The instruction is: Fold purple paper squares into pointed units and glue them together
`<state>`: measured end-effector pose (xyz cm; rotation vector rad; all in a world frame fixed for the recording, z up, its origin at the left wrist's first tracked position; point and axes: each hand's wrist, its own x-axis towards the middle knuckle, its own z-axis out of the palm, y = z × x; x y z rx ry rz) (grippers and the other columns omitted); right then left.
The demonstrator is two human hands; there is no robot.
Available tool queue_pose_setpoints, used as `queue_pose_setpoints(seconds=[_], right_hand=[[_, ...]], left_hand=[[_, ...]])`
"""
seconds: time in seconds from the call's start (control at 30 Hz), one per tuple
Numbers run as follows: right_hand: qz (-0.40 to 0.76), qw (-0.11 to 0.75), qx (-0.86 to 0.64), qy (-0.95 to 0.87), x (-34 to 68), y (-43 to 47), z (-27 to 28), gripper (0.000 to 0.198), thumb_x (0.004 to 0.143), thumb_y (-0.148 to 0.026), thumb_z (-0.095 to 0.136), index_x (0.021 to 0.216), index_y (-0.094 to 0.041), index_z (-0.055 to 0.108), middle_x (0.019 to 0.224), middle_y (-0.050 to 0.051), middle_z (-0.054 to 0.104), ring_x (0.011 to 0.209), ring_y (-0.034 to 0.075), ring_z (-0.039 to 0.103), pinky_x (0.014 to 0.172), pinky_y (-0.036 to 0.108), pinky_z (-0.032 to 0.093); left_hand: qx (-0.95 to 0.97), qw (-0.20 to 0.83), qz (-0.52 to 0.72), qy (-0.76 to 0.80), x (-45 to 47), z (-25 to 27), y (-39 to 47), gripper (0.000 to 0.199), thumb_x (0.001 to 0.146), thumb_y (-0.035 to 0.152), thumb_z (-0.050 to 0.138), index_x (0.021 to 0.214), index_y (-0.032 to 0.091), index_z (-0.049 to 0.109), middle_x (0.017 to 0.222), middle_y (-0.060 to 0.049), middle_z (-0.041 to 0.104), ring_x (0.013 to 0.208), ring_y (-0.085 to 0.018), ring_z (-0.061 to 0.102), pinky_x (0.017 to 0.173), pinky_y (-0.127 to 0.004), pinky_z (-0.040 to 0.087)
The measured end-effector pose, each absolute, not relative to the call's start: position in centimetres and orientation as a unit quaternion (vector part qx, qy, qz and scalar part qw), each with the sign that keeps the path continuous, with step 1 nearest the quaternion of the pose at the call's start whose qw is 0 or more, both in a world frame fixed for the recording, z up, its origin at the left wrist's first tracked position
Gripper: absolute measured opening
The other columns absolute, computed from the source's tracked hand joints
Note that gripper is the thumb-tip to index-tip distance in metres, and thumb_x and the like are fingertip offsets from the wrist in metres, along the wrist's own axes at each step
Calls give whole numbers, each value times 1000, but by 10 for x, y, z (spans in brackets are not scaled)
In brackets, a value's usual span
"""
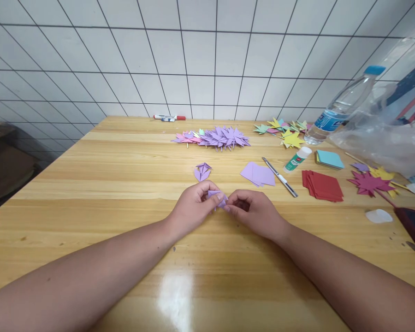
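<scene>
A small folded piece of purple paper (215,195) is between my two hands, above the middle of the wooden table. My left hand (196,201) pinches it, thumb on top and fingers curled behind. At its right edge, my right hand (254,211) has thumb and forefinger closed on the paper's corner. Just beyond my left hand lie folded purple pieces (202,172). Flat purple paper squares (257,174) rest further right, beside a utility knife (280,177). The underside of the held paper is hidden by my fingers.
Purple folded leaves (224,137) are heaped at the back. To the right are a glue stick (297,159), red paper squares (323,186), a blue-topped paper stack (329,159), a water bottle (344,106) and a plastic bag (370,133). Markers (169,118) lie near the tiled wall.
</scene>
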<state>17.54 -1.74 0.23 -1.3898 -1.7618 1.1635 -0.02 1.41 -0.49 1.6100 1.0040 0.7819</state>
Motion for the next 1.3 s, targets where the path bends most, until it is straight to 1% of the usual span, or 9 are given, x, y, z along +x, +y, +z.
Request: queue_pose_setpoints(seconds=[0.2, 0.33, 0.5, 0.6, 0.73, 0.87, 1.03, 1.17, 1.3], right_hand=[[405, 278, -513, -704, 177, -15, 3, 19, 84, -29, 47, 73, -17, 58, 63, -2, 51, 60, 11, 44, 56, 22, 35], [416, 270, -499, -710, 180, -12, 2, 22, 87, -29, 43, 71, -17, 54, 62, -3, 48, 60, 10, 44, 56, 21, 34], [437, 284, -497, -694, 179, -14, 2, 25, 86, -34, 45, 73, -16, 56, 65, -2, 50, 61, 10, 43, 57, 22, 34], [456, 292, -499, -677, 179, -15, 2, 24, 82, -38, 51, 77, -16, 58, 66, -2, 51, 60, 10, 42, 55, 22, 34], [454, 300, -502, -673, 178, -14, 1, 18, 79, -33, 55, 74, -16, 60, 64, -2, 52, 59, 11, 43, 55, 22, 35], [450, 293, -506, -675, 178, -15, 3, 19, 79, -33, 56, 72, -16, 61, 63, -1, 53, 58, 11, 44, 55, 22, 35], [469, 330, -486, -659, 177, -17, 5, 25, 82, -41, 52, 83, -17, 60, 72, 0, 58, 62, 11, 48, 55, 22, 37], [436, 331, -498, -672, 178, -15, 2, 25, 84, -38, 50, 73, -17, 58, 67, 0, 56, 63, 11, 48, 59, 22, 38], [421, 340, -501, -676, 179, -12, -1, 25, 87, -34, 46, 71, -17, 55, 62, -2, 50, 59, 10, 45, 57, 22, 36]], left_hand=[[660, 529, 331, 419, 1, -3, 14, 22, 78, 37, 56, 80, 15, 58, 70, -2, 62, 61, -11, 53, 57, -22, 42], [649, 536, 336, 423, 1, -4, 15, 23, 76, 38, 59, 81, 15, 58, 71, -2, 63, 58, -10, 53, 55, -21, 42], [633, 545, 345, 429, 1, -4, 15, 24, 75, 39, 60, 80, 15, 57, 68, 0, 62, 54, -9, 51, 53, -21, 41], [626, 548, 351, 429, 1, -2, 15, 24, 75, 39, 61, 81, 15, 57, 68, 0, 61, 53, -9, 50, 52, -21, 40], [615, 564, 350, 426, 0, 1, 14, 23, 74, 37, 62, 76, 15, 56, 66, 0, 60, 54, -9, 50, 53, -21, 40], [596, 588, 352, 419, -1, 2, 14, 22, 74, 35, 63, 72, 15, 56, 64, 0, 61, 54, -9, 52, 53, -21, 40], [633, 564, 332, 413, 0, -1, 13, 21, 75, 34, 61, 71, 14, 58, 67, -3, 63, 59, -12, 55, 56, -23, 42], [665, 537, 316, 411, 1, 0, 11, 19, 75, 34, 60, 76, 15, 60, 70, -2, 63, 62, -12, 55, 59, -23, 42], [664, 541, 316, 408, 0, 2, 12, 22, 79, 37, 54, 76, 16, 61, 69, -1, 62, 58, -10, 51, 55, -21, 40]])
